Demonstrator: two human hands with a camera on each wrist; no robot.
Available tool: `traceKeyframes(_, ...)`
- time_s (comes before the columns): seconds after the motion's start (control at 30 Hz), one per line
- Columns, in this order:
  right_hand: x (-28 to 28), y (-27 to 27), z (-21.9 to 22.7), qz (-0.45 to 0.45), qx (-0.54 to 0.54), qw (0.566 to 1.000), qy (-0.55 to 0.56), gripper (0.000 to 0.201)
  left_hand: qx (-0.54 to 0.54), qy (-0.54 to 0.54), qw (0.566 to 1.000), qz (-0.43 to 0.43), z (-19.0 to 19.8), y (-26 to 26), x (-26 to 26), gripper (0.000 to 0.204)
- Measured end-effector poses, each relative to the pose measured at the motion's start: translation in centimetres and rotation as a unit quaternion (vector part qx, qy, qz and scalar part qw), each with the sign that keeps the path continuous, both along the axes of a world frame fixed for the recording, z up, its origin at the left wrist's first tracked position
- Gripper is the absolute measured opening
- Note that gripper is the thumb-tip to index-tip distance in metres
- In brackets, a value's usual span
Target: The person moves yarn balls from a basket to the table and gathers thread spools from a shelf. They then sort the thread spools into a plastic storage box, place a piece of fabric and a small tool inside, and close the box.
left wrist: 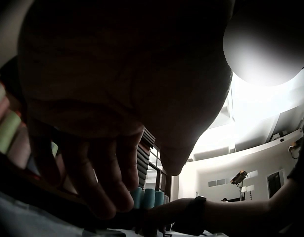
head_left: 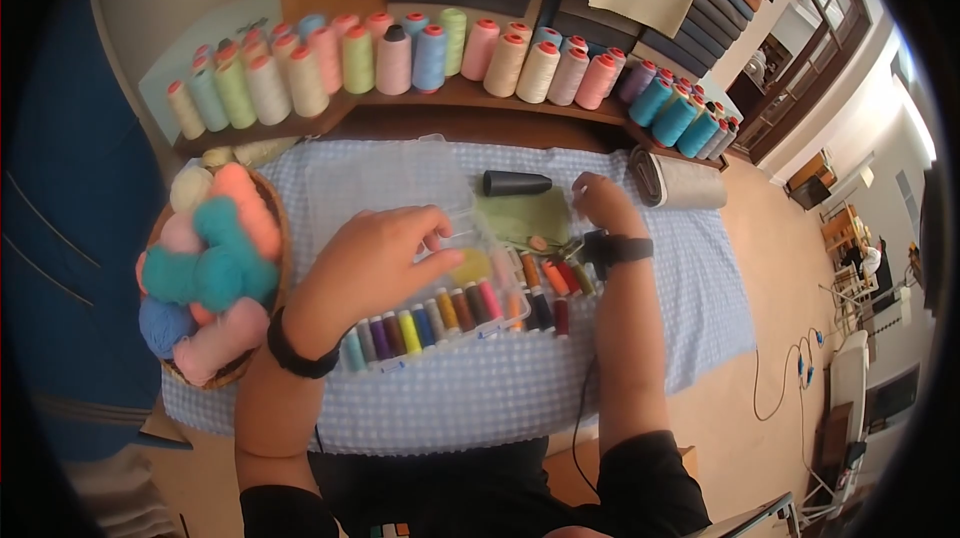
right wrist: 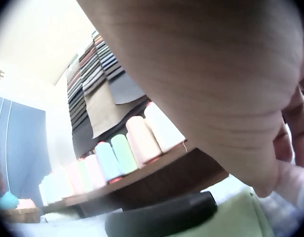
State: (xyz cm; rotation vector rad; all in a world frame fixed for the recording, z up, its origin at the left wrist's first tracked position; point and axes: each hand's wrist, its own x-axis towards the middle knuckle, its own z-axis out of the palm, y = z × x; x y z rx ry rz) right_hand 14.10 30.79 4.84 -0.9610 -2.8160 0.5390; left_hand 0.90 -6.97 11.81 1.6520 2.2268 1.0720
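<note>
The left hand (head_left: 385, 253) hovers over a clear plastic box (head_left: 385, 178), fingers bent loosely and thumb apart; nothing shows in its grasp. Small spools of thread (head_left: 410, 331) stand in a row along the box's near side. In the left wrist view this hand (left wrist: 97, 123) is dark, its fingers hanging down. The right hand (head_left: 605, 206) is loosely curled beside a green cloth (head_left: 520, 216), right of a black tapered object (head_left: 516, 183). No held thing can be made out there. The right wrist view shows the black object (right wrist: 162, 216) below this hand (right wrist: 216, 89).
A basket of yarn (head_left: 285, 263) stands on the left of the checked cloth (head_left: 450, 403). Large thread cones (head_left: 430, 58) line the shelf behind. More small spools (head_left: 541, 310) lie right of the box. A rolled fabric (head_left: 680, 181) rests at the back right.
</note>
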Motion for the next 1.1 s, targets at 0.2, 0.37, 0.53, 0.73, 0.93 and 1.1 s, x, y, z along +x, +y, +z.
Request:
traceKeyframes(0.2, 0.7, -5.5, 6.7, 0.108, -0.089, 0.970, 0.199, 0.021, 0.007, 0.001, 1.000, -0.005, -0.2, 0.0, -0.1, 0.032)
traceKeyframes(0.37, 0.4, -13.0, 9.3, 0.228, -0.117, 0.954, 0.154, 0.019, 0.005, 0.004, 1.000, -0.004, -0.3, 0.1, 0.0, 0.032)
traceKeyframes(0.53, -1.2, -14.9, 6.4, 0.329, -0.093, 0.940, 0.024, 0.024, 0.002, 0.003, 1.000, -0.004, 0.0, 0.0, -0.1, 0.032)
traceKeyframes(0.73, -1.3, -15.1, 5.6, 0.312, -0.027, 0.950, -0.019, 0.021, 0.010, -0.001, 1.000, 0.001, 0.8, -0.2, 0.3, 0.032)
traceKeyframes(0.93, -1.1, -15.9, 5.2, 0.298, 0.067, 0.952, -0.032, 0.018, -0.003, 0.005, 1.000, -0.003, 0.0, -0.1, -0.2, 0.032)
traceKeyframes(1.1, -0.9, -15.6, 4.4, 0.334, 0.157, 0.929, 0.020, 0.016, -0.005, 0.011, 1.000, -0.004, -0.1, 0.0, -0.3, 0.032)
